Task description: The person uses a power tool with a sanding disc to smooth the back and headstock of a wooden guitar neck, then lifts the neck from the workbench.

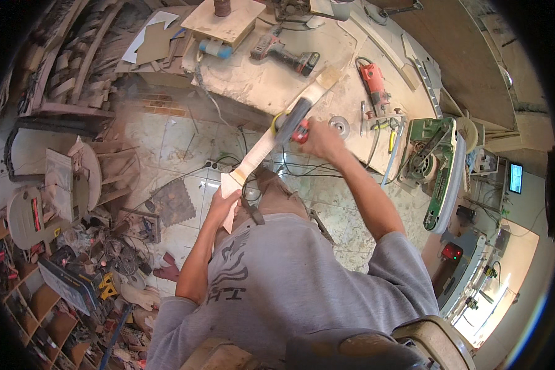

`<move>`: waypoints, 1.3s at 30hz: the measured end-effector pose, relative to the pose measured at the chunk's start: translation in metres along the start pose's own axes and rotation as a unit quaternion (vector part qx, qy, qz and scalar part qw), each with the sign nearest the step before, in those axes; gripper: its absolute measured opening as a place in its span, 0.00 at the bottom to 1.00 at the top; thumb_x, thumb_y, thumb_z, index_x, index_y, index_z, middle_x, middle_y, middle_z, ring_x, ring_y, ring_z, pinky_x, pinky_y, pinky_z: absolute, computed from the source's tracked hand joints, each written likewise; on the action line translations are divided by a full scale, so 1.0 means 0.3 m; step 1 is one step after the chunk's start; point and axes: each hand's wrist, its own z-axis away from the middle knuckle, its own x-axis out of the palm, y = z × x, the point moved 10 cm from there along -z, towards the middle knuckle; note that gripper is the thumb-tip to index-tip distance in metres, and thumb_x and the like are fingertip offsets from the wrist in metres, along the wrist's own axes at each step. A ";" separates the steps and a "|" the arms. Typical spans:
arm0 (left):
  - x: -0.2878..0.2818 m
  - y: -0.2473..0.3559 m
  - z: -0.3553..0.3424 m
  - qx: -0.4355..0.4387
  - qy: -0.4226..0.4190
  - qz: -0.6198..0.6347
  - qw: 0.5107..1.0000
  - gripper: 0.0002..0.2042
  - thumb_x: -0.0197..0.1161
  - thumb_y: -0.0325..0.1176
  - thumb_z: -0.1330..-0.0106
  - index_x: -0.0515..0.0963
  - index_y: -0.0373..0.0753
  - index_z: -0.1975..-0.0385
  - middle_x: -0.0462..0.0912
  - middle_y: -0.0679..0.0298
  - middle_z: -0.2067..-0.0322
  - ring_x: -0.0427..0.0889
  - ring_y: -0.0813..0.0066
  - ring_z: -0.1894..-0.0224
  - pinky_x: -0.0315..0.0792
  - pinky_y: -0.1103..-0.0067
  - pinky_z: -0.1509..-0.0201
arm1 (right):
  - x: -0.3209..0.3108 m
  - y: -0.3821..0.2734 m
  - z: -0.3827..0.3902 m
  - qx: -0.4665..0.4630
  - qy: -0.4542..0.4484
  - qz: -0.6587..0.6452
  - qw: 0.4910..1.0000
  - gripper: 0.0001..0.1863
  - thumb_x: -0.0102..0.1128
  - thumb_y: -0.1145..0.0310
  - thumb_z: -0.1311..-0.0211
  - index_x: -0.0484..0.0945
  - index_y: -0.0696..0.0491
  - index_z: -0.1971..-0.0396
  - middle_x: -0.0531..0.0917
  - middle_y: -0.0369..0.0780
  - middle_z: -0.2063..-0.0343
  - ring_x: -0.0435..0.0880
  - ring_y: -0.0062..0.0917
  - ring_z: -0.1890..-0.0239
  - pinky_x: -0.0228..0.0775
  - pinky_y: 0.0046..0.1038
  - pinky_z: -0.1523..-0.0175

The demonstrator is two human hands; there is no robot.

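Note:
A long, pale wooden piece [260, 149] slants from near my waist up to the workbench [243, 77], its far end over the bench top. My left hand [224, 206] is closed around its near end, where the wood flares and then tapers to a point. In my right hand [322, 140] is a dark, elongated hand tool [294, 121] with a red grip and a yellow edge. The tool lies across the wood's upper half and seems to touch it. Blur hides the tool's exact kind.
On the bench lie a cordless drill [285, 54], a red power tool [374, 85] and a metal disc [338, 126]. A green belt machine [439, 176] stands at right. Black cables [314, 169] cross the tiled floor; cluttered shelves [46, 302] fill the lower left.

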 end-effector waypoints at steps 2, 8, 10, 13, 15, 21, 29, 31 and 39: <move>0.001 -0.001 -0.009 -0.014 -0.009 0.000 1.000 0.15 0.68 0.35 0.27 0.71 0.39 0.49 0.78 0.64 0.75 0.75 0.77 0.80 0.69 0.77 0.79 | -0.067 0.094 -0.064 0.024 0.025 -0.007 0.999 0.33 0.71 0.46 0.42 0.80 0.61 0.49 0.88 0.58 0.60 0.90 0.51 0.53 0.81 0.47 0.47; -0.009 0.004 -0.014 -0.023 -0.001 -0.009 1.000 0.15 0.68 0.36 0.27 0.73 0.39 0.49 0.79 0.64 0.76 0.75 0.77 0.82 0.69 0.77 0.80 | -0.186 0.281 -0.170 0.063 0.071 0.026 0.995 0.33 0.70 0.45 0.42 0.81 0.61 0.51 0.89 0.58 0.61 0.89 0.53 0.54 0.81 0.47 0.47; 0.002 0.008 -0.007 -0.020 -0.015 -0.005 1.000 0.14 0.68 0.37 0.27 0.72 0.40 0.49 0.78 0.64 0.75 0.75 0.77 0.81 0.69 0.77 0.79 | -0.190 0.282 -0.179 0.062 0.080 0.029 0.994 0.33 0.71 0.45 0.43 0.81 0.62 0.52 0.88 0.59 0.62 0.89 0.54 0.53 0.81 0.47 0.47; 0.016 0.005 -0.001 -0.025 -0.021 0.003 0.999 0.15 0.69 0.38 0.27 0.72 0.41 0.50 0.78 0.65 0.75 0.75 0.77 0.81 0.69 0.77 0.79 | -0.145 0.213 -0.149 0.038 0.068 0.034 0.996 0.34 0.75 0.47 0.49 0.80 0.63 0.55 0.88 0.60 0.61 0.89 0.55 0.54 0.81 0.49 0.48; 0.015 -0.010 0.003 -0.046 -0.016 0.000 0.999 0.15 0.69 0.39 0.27 0.72 0.41 0.51 0.78 0.65 0.75 0.75 0.77 0.81 0.69 0.77 0.79 | -0.077 0.113 -0.097 0.003 0.044 0.034 0.998 0.33 0.77 0.48 0.51 0.80 0.63 0.55 0.88 0.59 0.61 0.89 0.55 0.54 0.81 0.49 0.48; 0.029 -0.030 0.000 -0.065 -0.048 0.050 0.996 0.13 0.68 0.37 0.26 0.73 0.39 0.52 0.78 0.64 0.76 0.76 0.75 0.80 0.70 0.77 0.79 | 0.141 -0.184 0.113 -0.076 -0.062 0.034 0.995 0.35 0.77 0.53 0.52 0.76 0.60 0.49 0.87 0.56 0.58 0.89 0.54 0.55 0.82 0.49 0.50; 0.013 -0.058 -0.027 -0.085 -0.054 0.045 0.994 0.13 0.67 0.39 0.25 0.73 0.42 0.51 0.78 0.66 0.74 0.75 0.77 0.78 0.68 0.78 0.79 | 0.019 -0.023 0.035 0.000 0.002 0.003 1.000 0.33 0.78 0.53 0.53 0.79 0.62 0.53 0.88 0.59 0.61 0.89 0.52 0.53 0.82 0.47 0.47; 0.021 -0.064 -0.026 -0.090 -0.074 0.058 0.991 0.13 0.67 0.40 0.25 0.73 0.42 0.51 0.78 0.66 0.73 0.75 0.78 0.78 0.68 0.78 0.79 | -0.033 0.063 -0.012 0.031 0.037 -0.004 0.999 0.33 0.78 0.53 0.53 0.80 0.63 0.54 0.88 0.60 0.61 0.90 0.52 0.54 0.82 0.46 0.48; 0.029 -0.079 -0.020 -0.102 -0.073 0.076 0.989 0.13 0.67 0.40 0.25 0.73 0.41 0.54 0.76 0.66 0.74 0.75 0.78 0.78 0.69 0.77 0.79 | -0.066 0.110 -0.074 0.040 0.063 0.026 0.997 0.33 0.79 0.51 0.55 0.83 0.61 0.55 0.89 0.57 0.62 0.90 0.50 0.55 0.82 0.46 0.48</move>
